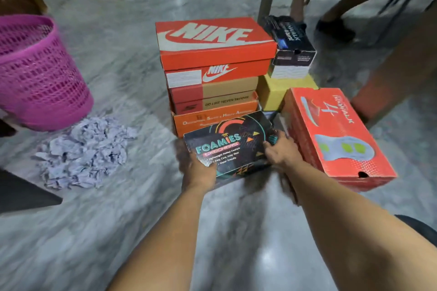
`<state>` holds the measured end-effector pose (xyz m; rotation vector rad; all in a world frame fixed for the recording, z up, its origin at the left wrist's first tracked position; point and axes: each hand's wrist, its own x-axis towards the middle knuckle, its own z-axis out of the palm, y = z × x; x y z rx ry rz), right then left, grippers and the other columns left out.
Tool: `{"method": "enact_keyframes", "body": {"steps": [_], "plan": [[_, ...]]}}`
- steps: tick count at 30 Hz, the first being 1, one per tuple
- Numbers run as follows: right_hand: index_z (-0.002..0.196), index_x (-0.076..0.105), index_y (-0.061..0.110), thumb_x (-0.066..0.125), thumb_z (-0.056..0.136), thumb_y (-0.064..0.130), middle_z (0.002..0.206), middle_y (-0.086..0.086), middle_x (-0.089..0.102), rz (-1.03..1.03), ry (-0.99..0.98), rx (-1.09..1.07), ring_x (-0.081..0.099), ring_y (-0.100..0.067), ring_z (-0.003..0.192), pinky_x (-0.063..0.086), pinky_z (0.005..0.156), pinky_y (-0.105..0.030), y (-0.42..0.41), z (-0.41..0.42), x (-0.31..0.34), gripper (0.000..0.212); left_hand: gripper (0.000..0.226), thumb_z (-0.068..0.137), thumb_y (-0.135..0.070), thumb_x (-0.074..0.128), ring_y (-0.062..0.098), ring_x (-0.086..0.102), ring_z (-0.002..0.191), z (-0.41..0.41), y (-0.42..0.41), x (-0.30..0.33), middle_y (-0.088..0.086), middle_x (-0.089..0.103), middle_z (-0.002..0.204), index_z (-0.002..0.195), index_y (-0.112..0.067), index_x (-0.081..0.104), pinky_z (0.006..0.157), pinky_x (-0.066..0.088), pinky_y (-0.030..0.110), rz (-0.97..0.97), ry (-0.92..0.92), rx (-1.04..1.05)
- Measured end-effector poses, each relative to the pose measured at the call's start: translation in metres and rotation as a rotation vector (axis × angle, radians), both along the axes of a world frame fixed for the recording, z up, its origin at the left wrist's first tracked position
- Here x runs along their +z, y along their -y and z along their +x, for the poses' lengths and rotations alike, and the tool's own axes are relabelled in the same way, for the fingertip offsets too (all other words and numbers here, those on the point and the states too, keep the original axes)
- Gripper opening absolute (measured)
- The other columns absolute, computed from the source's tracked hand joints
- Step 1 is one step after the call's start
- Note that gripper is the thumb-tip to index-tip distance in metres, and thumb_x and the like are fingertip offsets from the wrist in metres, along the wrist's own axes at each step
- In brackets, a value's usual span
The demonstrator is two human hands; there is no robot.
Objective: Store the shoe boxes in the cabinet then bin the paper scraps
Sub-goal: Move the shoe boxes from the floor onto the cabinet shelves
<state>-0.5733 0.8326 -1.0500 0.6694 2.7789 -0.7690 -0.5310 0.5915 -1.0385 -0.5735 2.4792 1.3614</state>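
- Grey marbled floor [123, 59], glossy and streaked with glare; blurred at the edges of the view.
- Pink lattice bin [35, 71] at the far left, tilted, with a heap of crumpled paper scraps [85, 151] on the floor just in front of it — untouched so far.
- Centre: a stack of shoe boxes with the red Nike box [212, 40] on top, tan and orange boxes beneath. To its right, a dark box [292, 49] sitting on a yellow box [276, 94], and a red box [335, 134] lying nearer, just beside the right forearm.
- Furniture legs and other people's feet at the back; no cabinet clearly in view, though a dark panel cuts in at the left edge.
- Black Foamies box [233, 146] low in front of the stack, tilted toward the camera, close to the red box; impossible to tell whether off the floor.
- Left hand [201, 168] closed on its near-left corner, thumb over the lid; right hand [281, 151] clamped over its right edge, fingers spread on top.
- Judged as the pick-up of the first box. Best done with both palms pressing the ends so the lid stays seated — then lifted straight up, clear of the red box and the stack behind.
- Risk: nudging the tall stack while pulling back.
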Motion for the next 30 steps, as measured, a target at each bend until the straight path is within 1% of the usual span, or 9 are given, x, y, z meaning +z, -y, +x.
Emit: {"method": "enact_keyframes", "body": {"steps": [3, 7, 8, 12, 17, 20, 25, 27, 30], "plan": [[0.154, 0.029, 0.010, 0.048, 0.095, 0.046, 0.145, -0.027, 0.049, 0.050, 0.042, 0.087, 0.042, -0.046, 0.136, 0.031, 0.112, -0.045, -0.007, -0.009, -0.015, 0.071, 0.055, 0.093, -0.030, 0.064, 0.033, 0.061, 0.121, -0.006, 0.000, -0.016, 0.005, 0.062, 0.139, 0.144, -0.030, 0.041, 0.098, 0.049, 0.036, 0.003, 0.023, 0.003], [0.145, 0.038, 0.009, 0.043, 0.094, 0.046, 0.138, -0.028, 0.051, 0.015, 0.022, 0.003, 0.044, -0.047, 0.131, 0.035, 0.109, -0.046, -0.002, -0.016, -0.014, 0.064, 0.060, 0.093, -0.033, 0.063, 0.032, 0.064, 0.114, -0.012, 0.010, -0.028, 0.005, 0.062, 0.137, 0.147, -0.026, 0.038, 0.085, 0.056, 0.032, 0.116, 0.065, 0.109], [0.144, 0.042, 0.007, 0.047, 0.097, 0.044, 0.138, -0.029, 0.051, -0.016, 0.020, -0.035, 0.045, -0.048, 0.131, 0.038, 0.109, -0.045, -0.001, -0.016, -0.014, 0.060, 0.058, 0.092, -0.034, 0.063, 0.031, 0.064, 0.112, -0.013, 0.015, -0.029, 0.005, 0.063, 0.135, 0.145, -0.024, 0.041, 0.087, 0.056, 0.034, 0.143, 0.065, 0.164], [0.123, 0.063, 0.008, 0.059, 0.097, 0.035, 0.124, -0.024, 0.067, -0.248, 0.014, -0.079, 0.061, -0.040, 0.119, 0.049, 0.099, -0.039, 0.014, -0.004, -0.026, 0.038, 0.043, 0.091, -0.039, 0.063, 0.034, 0.066, 0.105, -0.008, 0.048, -0.034, 0.009, 0.069, 0.119, 0.126, -0.014, 0.054, 0.095, 0.054, 0.045, 0.147, 0.072, 0.359], [0.110, 0.057, 0.020, 0.070, 0.093, 0.034, 0.104, -0.009, 0.071, -0.562, 0.111, -0.116, 0.066, -0.026, 0.086, 0.057, 0.078, -0.041, 0.059, 0.022, -0.022, 0.025, 0.052, 0.091, -0.047, 0.062, 0.035, 0.066, 0.098, 0.030, 0.099, -0.040, 0.015, 0.066, 0.113, 0.123, -0.010, 0.045, 0.091, 0.055, 0.048, 0.120, 0.138, 0.555], [0.110, 0.058, 0.017, 0.078, 0.089, 0.028, 0.101, -0.010, 0.074, -0.639, 0.284, 0.016, 0.065, -0.021, 0.081, 0.058, 0.072, -0.038, 0.089, 0.040, -0.008, 0.031, 0.044, 0.093, -0.049, 0.050, 0.034, 0.066, 0.088, 0.076, 0.138, -0.031, 0.016, 0.068, 0.102, 0.112, -0.010, 0.053, 0.087, 0.056, 0.044, 0.027, 0.227, 0.722], [0.111, 0.058, 0.020, 0.081, 0.087, 0.025, 0.110, -0.011, 0.075, -0.695, 0.474, 0.300, 0.068, -0.027, 0.100, 0.058, 0.080, -0.048, 0.178, 0.073, 0.004, 0.034, 0.049, 0.095, -0.049, 0.042, 0.040, 0.064, 0.107, 0.162, 0.221, -0.010, 0.024, 0.066, 0.121, 0.116, -0.006, 0.056, 0.086, 0.049, 0.038, -0.068, 0.268, 0.995], [0.114, 0.057, 0.031, 0.074, 0.093, 0.024, 0.111, -0.005, 0.076, -0.683, 0.537, 0.475, 0.068, -0.023, 0.101, 0.057, 0.084, -0.054, 0.233, 0.094, 0.005, 0.028, 0.053, 0.095, -0.052, 0.041, 0.040, 0.065, 0.106, 0.205, 0.264, 0.000, 0.024, 0.066, 0.123, 0.116, -0.007, 0.062, 0.090, 0.052, 0.041, -0.073, 0.240, 1.119], [0.129, 0.044, 0.057, 0.066, 0.097, 0.024, 0.121, 0.001, 0.071, -0.729, 0.575, 0.688, 0.063, -0.026, 0.112, 0.060, 0.080, -0.052, 0.323, 0.132, 0.016, 0.051, 0.043, 0.099, -0.046, 0.042, 0.041, 0.064, 0.105, 0.273, 0.328, 0.028, 0.025, 0.065, 0.121, 0.112, -0.008, 0.059, 0.082, 0.047, 0.037, -0.106, 0.143, 1.286]]}}
